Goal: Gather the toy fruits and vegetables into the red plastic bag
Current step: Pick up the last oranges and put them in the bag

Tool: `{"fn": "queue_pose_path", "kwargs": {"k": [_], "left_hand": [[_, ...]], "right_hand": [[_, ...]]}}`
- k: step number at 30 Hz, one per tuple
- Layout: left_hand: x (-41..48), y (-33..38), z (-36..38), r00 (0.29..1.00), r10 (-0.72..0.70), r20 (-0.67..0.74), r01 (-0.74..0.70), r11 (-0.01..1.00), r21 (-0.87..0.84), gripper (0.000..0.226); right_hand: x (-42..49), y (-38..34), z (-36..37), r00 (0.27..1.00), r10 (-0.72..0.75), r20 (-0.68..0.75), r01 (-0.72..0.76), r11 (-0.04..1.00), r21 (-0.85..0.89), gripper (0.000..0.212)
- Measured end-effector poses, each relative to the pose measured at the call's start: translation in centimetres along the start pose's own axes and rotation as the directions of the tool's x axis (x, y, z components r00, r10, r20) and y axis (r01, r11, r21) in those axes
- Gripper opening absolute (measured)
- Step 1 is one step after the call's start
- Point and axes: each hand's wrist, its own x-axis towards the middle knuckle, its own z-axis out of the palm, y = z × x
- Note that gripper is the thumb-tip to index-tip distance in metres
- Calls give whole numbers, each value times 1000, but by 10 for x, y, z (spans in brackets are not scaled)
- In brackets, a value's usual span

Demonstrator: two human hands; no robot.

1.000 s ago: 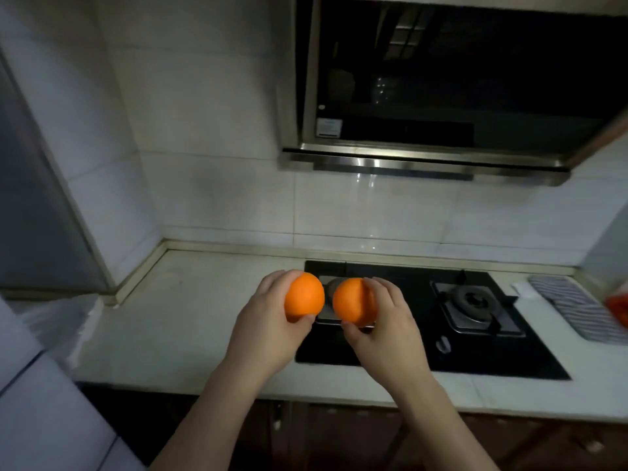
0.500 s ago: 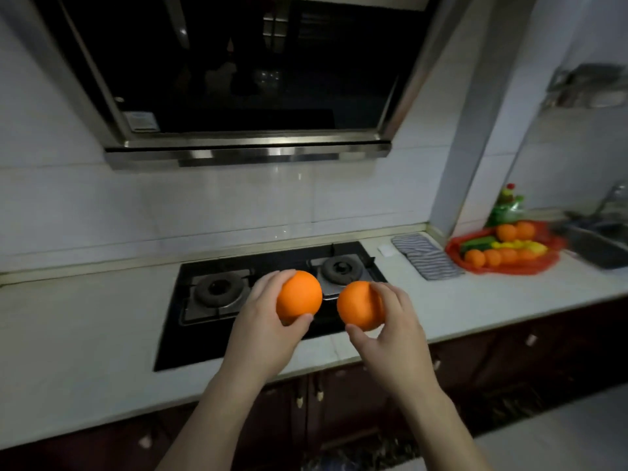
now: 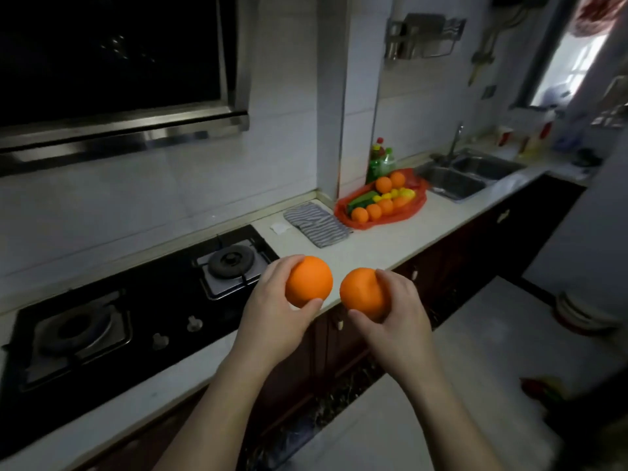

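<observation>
The left toy orange (image 3: 308,281) sits in the left hand (image 3: 275,314), with the fingers curled over its top and the thumb pressed under it. The right toy orange (image 3: 362,294) is gripped in the same way by the right hand (image 3: 399,311), fingers round the far side and thumb beneath. The two oranges are close together but not touching, held in the air over the front edge of the worktop (image 3: 373,246).

Farther along that worktop, near the wall corner, lies the red plastic bag (image 3: 404,215), spread open and well apart from the hands. In it rests a pile of toy fruits and vegetables (image 3: 384,202): several oranges, some yellow pieces and a green one. The smaller shapes are too blurred to name.

Just behind the bag stand green bottles (image 3: 380,161). A striped cloth (image 3: 317,224) lies just beside the bag, between it and the black gas stove (image 3: 170,300). Beyond the bag a steel sink (image 3: 455,183) is set into the worktop. A range hood (image 3: 136,127) hangs above the stove.
</observation>
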Motion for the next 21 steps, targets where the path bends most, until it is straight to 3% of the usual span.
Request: {"fn": "queue_pose_path", "kwargs": {"k": [13, 21], "left_hand": [[143, -5, 116, 990, 88, 106, -67, 980, -188, 67], [241, -14, 167, 981, 120, 154, -89, 977, -193, 67]], "right_hand": [[119, 73, -19, 987, 139, -76, -146, 984, -101, 72], [210, 110, -12, 984, 140, -112, -155, 978, -137, 73]]}}
